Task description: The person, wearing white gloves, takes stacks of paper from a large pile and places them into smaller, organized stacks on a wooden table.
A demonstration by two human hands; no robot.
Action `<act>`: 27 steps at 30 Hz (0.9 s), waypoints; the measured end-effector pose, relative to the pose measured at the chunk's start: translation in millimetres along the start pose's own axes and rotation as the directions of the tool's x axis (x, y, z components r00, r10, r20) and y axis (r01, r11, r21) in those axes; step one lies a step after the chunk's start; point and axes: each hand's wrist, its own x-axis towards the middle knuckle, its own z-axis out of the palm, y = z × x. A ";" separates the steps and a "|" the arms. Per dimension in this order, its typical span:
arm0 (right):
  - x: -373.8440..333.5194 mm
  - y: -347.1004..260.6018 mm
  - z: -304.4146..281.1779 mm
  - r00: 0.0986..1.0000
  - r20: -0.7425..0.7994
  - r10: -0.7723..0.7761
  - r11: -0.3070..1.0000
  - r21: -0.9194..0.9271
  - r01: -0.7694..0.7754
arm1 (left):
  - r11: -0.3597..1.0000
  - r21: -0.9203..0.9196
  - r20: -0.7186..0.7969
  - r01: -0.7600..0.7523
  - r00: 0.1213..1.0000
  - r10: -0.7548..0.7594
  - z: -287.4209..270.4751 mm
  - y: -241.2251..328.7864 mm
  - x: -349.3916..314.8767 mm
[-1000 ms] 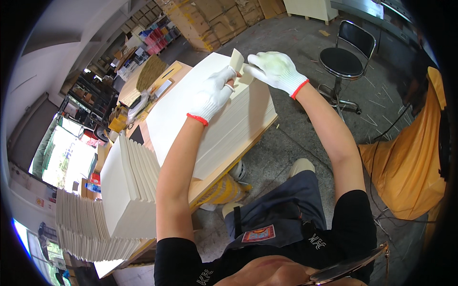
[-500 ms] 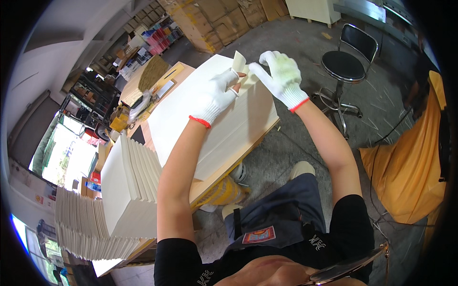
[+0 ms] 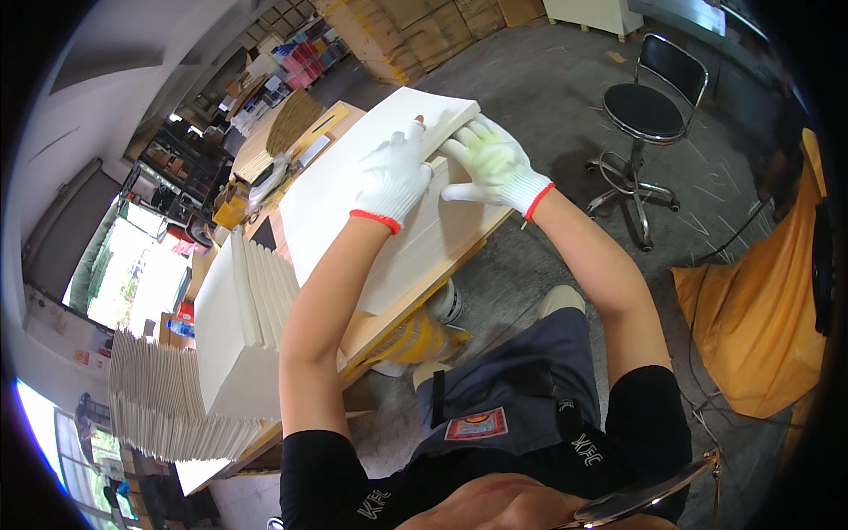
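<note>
- Left hand [image 3: 393, 172]: fingers are laid loosely open on the white stack [image 3: 320, 203].
- Right hand [image 3: 490, 162]: fingers are parted along its right edge; any grip cannot be told.
- Stack is set on the wooden table [image 3: 377, 329], near its edge.
- Table and chair [image 3: 645, 112] are separated by grey floor [image 3: 565, 97].

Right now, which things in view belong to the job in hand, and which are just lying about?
Part of the job, it seems:
white layered stack under the left gloved hand, right gloved hand at its edge
wooden table beneath
second white stack further left, perhaps

Apparently just lying about:
black stool
orange sheeting
cardboard boxes behind
</note>
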 end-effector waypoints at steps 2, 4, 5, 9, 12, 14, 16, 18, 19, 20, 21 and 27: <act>1.2 1.6 1.8 1.000 -0.016 -0.006 1.000 -0.006 0.006 | 1.000 0.012 0.049 0.007 0.999 -0.008 -3.8 4.5 4.9; 6.8 -2.5 3.5 1.000 0.007 -0.029 0.999 0.020 0.029 | 1.000 -0.003 0.022 -0.017 1.000 0.017 6.3 -9.1 9.9; 9.7 -7.7 -0.6 0.997 0.081 -0.002 1.000 -0.018 0.004 | 0.998 -0.024 -0.036 -0.059 0.998 0.058 18.0 -21.5 13.2; 3.4 0.2 -1.0 0.995 -0.044 -0.092 0.995 0.039 0.094 | 0.965 -0.176 -0.158 0.197 0.961 -0.225 -27.5 -40.4 30.8; 6.9 -0.8 0.0 0.991 -0.068 -0.115 0.992 0.036 0.118 | 0.934 -0.240 -0.272 0.266 0.905 -0.328 -64.3 -133.9 34.5; 3.6 3.7 -2.5 0.994 -0.047 -0.101 0.994 0.034 0.102 | 0.924 -0.330 -0.347 0.192 0.886 -0.308 -96.3 -167.5 -1.6; 5.0 7.7 1.6 0.991 -0.043 -0.124 0.992 -0.007 0.124 | 0.749 -0.655 -0.517 0.099 0.664 -0.540 -115.7 -191.7 -33.5; 5.6 10.5 -1.1 0.994 0.022 -0.108 0.993 -0.040 0.109 | 0.530 -0.846 -0.449 0.055 0.463 -0.764 -127.3 -194.7 -59.6; 12.4 -3.7 -10.8 0.985 0.167 -0.035 0.996 -0.078 0.049 | 0.286 -0.933 -0.357 -0.219 0.476 -0.804 -130.7 -220.2 -75.3; 21.8 -17.0 -4.8 0.988 0.149 -0.046 0.997 -0.050 0.054 | 0.278 -0.925 -0.368 -0.259 0.422 -0.829 -131.3 -242.9 -92.5; 26.9 -28.6 0.2 0.989 0.139 -0.045 0.998 -0.035 0.050 | 0.275 -0.937 -0.340 -0.216 0.378 -0.861 -132.1 -253.6 -106.1; 61.3 -190.9 24.4 0.955 0.147 -0.258 0.947 0.234 0.220 | 0.177 -0.919 -0.287 -0.354 0.288 -0.914 -123.3 -251.4 -150.2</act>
